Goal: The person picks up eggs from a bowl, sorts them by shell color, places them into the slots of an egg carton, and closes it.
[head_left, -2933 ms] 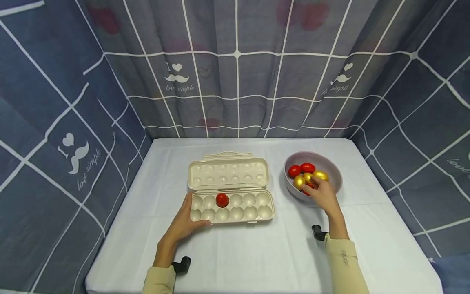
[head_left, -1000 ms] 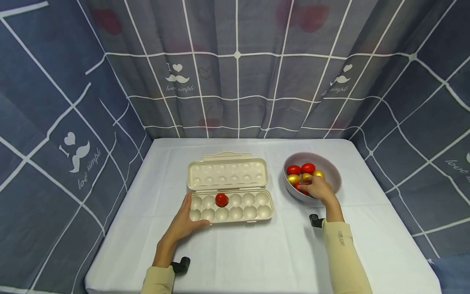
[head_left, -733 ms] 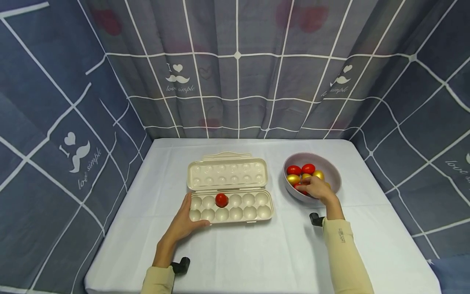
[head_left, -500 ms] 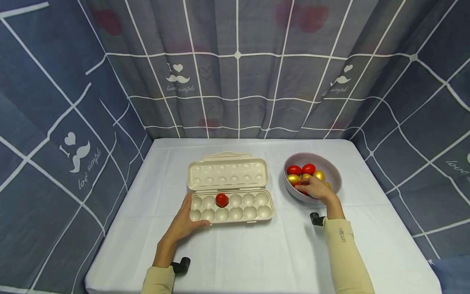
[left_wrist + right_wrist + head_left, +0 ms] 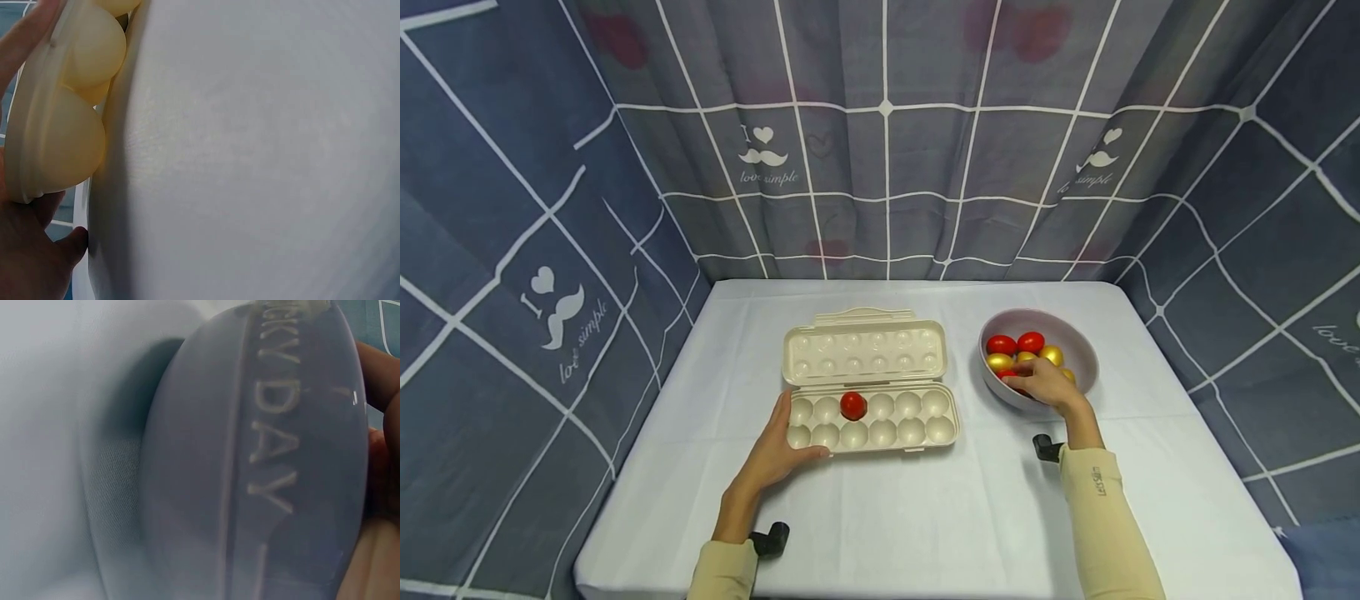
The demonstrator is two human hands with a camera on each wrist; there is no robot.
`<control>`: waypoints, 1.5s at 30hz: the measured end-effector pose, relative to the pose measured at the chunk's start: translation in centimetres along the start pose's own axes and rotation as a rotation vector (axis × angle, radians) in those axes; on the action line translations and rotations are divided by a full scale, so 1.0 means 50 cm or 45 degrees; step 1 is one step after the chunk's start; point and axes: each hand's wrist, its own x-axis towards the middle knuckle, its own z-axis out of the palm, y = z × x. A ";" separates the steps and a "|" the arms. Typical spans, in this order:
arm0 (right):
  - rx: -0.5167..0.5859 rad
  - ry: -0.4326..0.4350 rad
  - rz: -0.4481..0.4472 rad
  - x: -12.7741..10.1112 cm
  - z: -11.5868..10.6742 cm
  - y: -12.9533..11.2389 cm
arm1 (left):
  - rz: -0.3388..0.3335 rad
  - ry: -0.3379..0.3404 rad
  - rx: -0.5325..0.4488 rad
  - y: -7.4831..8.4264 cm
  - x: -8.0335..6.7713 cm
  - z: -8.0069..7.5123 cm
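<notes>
A cream plastic egg carton (image 5: 883, 433) lies with its lid (image 5: 865, 350) folded back. One red egg (image 5: 853, 406) sits in its back row; the other cups are bare. My left hand (image 5: 781, 446) grips the carton's left end, thumb at the front edge and fingers along the side. In the left wrist view the carton's rounded cups (image 5: 69, 137) show from below. My right hand (image 5: 1052, 385) reaches into a grey-mauve bowl (image 5: 1086, 371), its fingers round a red egg (image 5: 1008, 374) near the front left wall. That egg is partly hidden by the hand.
Further red eggs (image 5: 1031, 342) and gold eggs (image 5: 1000, 362) lie in the bowl, right of the carton. A white cloth (image 5: 895, 525) covers the table. Grey checked curtains (image 5: 917, 158) hang behind and on both sides.
My right hand has moved left and lower in the bowl, onto a red egg. The gold and red eggs there have shifted. My left hand and the carton stay in place.
</notes>
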 end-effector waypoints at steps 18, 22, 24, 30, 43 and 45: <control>0.063 0.212 -0.020 -0.017 0.012 0.004 | 0.000 -0.008 0.006 0.004 0.000 -0.002; 0.070 0.282 0.002 -0.021 0.014 0.004 | 0.003 -0.008 0.011 0.002 0.000 -0.003; 0.087 0.308 0.009 -0.023 0.014 0.003 | 0.003 -0.006 0.010 0.001 0.001 -0.003; 0.157 0.350 -0.011 -0.026 0.015 0.007 | 0.014 -0.001 -0.009 0.001 0.001 -0.002; 0.425 0.475 -0.140 -0.036 0.026 0.013 | 0.015 -0.003 0.008 -0.004 0.001 -0.002; 0.464 0.479 -0.154 -0.042 0.024 0.006 | 0.012 -0.008 0.005 -0.002 0.002 -0.002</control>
